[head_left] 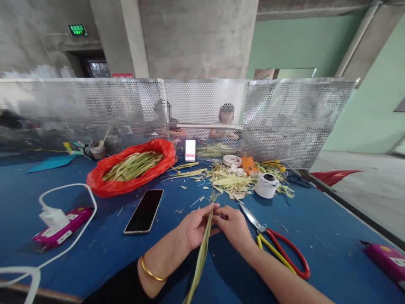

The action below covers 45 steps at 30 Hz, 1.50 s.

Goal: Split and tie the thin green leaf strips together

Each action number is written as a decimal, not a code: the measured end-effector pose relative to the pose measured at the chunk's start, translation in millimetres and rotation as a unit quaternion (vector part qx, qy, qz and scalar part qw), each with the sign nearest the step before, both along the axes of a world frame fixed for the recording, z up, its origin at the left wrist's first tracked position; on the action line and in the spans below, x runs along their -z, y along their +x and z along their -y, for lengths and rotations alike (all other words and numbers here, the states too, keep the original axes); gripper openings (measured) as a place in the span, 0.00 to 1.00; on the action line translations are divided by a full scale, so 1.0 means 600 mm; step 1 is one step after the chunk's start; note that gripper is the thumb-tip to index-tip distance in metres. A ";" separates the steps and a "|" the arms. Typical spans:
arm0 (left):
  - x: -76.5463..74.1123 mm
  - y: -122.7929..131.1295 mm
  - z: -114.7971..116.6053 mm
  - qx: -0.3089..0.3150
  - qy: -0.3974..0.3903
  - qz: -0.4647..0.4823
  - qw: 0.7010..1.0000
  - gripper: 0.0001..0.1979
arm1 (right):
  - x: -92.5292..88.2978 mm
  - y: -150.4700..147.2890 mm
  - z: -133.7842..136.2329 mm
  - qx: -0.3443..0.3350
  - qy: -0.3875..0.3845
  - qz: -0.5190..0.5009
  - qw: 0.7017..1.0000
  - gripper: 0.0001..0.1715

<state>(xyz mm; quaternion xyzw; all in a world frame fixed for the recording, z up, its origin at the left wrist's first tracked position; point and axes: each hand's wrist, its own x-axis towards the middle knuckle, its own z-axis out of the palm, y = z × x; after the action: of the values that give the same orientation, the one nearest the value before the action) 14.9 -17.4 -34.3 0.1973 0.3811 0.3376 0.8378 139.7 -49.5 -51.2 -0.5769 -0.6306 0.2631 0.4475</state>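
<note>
My left hand (193, 226) and my right hand (233, 226) meet over the blue table (316, 228), both pinching a long pale green leaf strip (202, 253). The strip runs from the fingertips down toward my body, between my forearms. A gold bangle (151, 271) sits on my left wrist. Red-handled scissors (278, 247) lie just right of my right hand. A black phone (144, 210) lies face up to the left of my left hand.
A red plastic bag (126, 181) full of leaf strips sits at the back left. Leaf scraps (232, 181), a white tape roll (266, 185) and an orange object (249, 165) lie behind. A pink power strip (60, 230) with white charger is left. A perforated metal screen (284, 118) divides off other people.
</note>
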 end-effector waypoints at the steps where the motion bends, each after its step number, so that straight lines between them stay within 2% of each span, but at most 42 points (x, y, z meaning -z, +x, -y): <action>1: 0.002 0.002 0.002 -0.005 0.000 -0.005 1.000 0.07 | 0.004 -0.002 -0.001 0.000 0.000 -0.005 1.000 0.13; 7: 0.004 0.006 0.010 -0.039 -0.001 -0.033 0.999 0.05 | 0.013 -0.001 -0.006 -0.034 -0.034 -0.100 0.994 0.12; 11: 0.006 0.005 0.017 -0.078 0.090 -0.167 0.979 0.06 | -0.006 0.016 -0.007 -0.060 -0.082 -0.178 0.979 0.11; 14: 0.015 0.002 0.021 -0.052 0.176 -0.273 0.944 0.06 | -0.021 0.027 -0.007 -0.081 -0.118 -0.217 0.966 0.10; 16: 0.022 -0.004 0.019 -0.011 0.279 -0.356 0.892 0.05 | -0.025 0.031 -0.007 -0.097 -0.137 -0.237 0.957 0.10; 18: 0.025 -0.011 0.015 0.025 0.374 -0.446 0.813 0.08 | -0.025 0.032 -0.006 -0.105 -0.159 -0.249 0.950 0.10; 20: 0.025 -0.016 0.012 0.053 0.414 -0.505 0.755 0.12 | -0.023 0.031 -0.007 -0.108 -0.183 -0.260 0.942 0.10; 23: 0.020 -0.020 0.013 0.084 0.469 -0.558 0.679 0.12 | -0.019 0.028 -0.008 -0.105 -0.210 -0.275 0.932 0.10; 26: 0.019 -0.020 0.017 0.057 0.508 -0.592 0.623 0.15 | -0.017 0.026 -0.011 -0.103 -0.229 -0.285 0.925 0.09; 29: 0.024 -0.021 0.015 0.032 0.550 -0.563 0.615 0.13 | -0.016 0.025 -0.012 -0.109 -0.238 -0.297 0.918 0.09; 33: 0.033 -0.024 -0.001 0.055 0.599 -0.490 0.632 0.02 | -0.017 0.025 -0.012 -0.118 -0.240 -0.305 0.914 0.10; 36: 0.038 -0.032 -0.014 0.068 0.594 -0.462 0.655 0.06 | -0.016 0.027 -0.014 -0.102 -0.225 -0.281 0.927 0.10; 41: 0.041 -0.049 -0.026 0.067 0.575 -0.460 0.673 0.04 | -0.003 0.034 -0.021 -0.067 -0.161 -0.119 0.977 0.10; 45: 0.041 -0.055 -0.027 0.068 0.571 -0.465 0.674 0.04 | 0.012 0.035 -0.023 -0.082 -0.117 0.032 0.989 0.17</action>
<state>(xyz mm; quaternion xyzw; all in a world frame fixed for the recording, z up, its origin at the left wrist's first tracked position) -18.4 -1.1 -58.9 0.7937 0.4400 0.2966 0.2973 160.4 -35.6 -58.6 -0.5797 -0.6548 0.3522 0.3334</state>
